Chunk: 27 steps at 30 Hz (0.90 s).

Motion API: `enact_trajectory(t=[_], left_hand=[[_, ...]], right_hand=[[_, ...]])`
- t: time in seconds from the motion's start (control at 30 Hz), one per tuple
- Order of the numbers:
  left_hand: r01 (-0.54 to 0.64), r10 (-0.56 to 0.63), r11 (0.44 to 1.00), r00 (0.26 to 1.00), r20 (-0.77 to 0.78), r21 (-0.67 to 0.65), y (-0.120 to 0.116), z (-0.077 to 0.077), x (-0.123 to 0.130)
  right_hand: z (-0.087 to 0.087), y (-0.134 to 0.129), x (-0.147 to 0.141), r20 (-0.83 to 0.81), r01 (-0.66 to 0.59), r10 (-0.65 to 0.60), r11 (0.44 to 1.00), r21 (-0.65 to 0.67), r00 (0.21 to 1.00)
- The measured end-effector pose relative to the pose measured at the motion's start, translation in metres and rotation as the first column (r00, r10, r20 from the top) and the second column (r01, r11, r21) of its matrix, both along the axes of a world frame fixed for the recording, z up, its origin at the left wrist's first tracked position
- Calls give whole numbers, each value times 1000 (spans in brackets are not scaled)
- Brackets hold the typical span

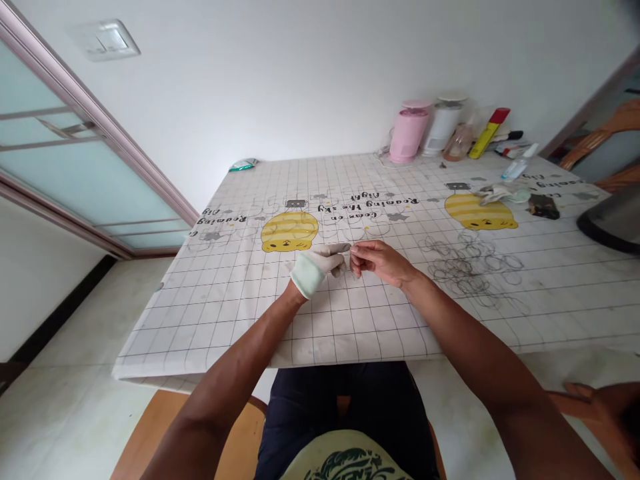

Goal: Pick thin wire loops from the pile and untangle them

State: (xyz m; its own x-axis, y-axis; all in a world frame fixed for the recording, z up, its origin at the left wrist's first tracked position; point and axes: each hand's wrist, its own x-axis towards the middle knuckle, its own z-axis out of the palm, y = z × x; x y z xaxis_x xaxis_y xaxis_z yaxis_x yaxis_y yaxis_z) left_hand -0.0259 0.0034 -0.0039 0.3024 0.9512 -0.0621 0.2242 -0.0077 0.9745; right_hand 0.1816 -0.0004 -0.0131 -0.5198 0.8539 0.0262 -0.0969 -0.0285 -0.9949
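Observation:
Over the middle of the table, my left hand (325,261), in a pale glove with a mint cuff, has its thumb and fingers pinched together. My bare right hand (376,259) meets it fingertip to fingertip, its thumb and index finger pressed closed. Whatever lies between the fingertips is too thin and small to make out. To the right of my right hand, a loose pile of thin dark wire-like rings (463,267) is spread on the checked tablecloth (340,333). Faint thin loops also lie over the yellow printed bear (290,232) beyond my left hand.
At the back stand a pink device (410,133), a white device (443,127), a bottle (459,141) and a yellow-red can (489,135). A glove (505,193), a dark small object (544,207) and a dark-rimmed container (613,217) lie right. A green-white packet (243,165) is back left.

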Motion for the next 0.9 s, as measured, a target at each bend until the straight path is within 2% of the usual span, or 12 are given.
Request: enact_trajectory(t=[0.17,0.3,0.43,0.5,0.63,0.73,0.9], left_hand=[[-1,1,1000,1000,-8,-13,-1,1,-1],[-8,8,1000,1000,-10,-21,2,-6,0],[20,-5,996,984,179,-85,7,-14,2],[22,9,994,961,277,-108,7,-16,2],[-15,43,996,949,312,-91,6,-16,2],[-26,52,996,944,325,-84,6,-17,1],[-23,49,995,961,273,-98,7,-14,0]], right_hand=[[-1,0,1,42,60,-60,998,-2,997],[-2,1,0,66,76,-77,997,23,995],[1,5,8,71,62,-65,997,37,995],[5,6,15,43,107,-110,992,60,993],[11,4,20,-2,257,-263,942,217,965],[10,0,12,50,258,-290,908,331,956],[5,-6,-1,133,294,-378,860,417,916]])
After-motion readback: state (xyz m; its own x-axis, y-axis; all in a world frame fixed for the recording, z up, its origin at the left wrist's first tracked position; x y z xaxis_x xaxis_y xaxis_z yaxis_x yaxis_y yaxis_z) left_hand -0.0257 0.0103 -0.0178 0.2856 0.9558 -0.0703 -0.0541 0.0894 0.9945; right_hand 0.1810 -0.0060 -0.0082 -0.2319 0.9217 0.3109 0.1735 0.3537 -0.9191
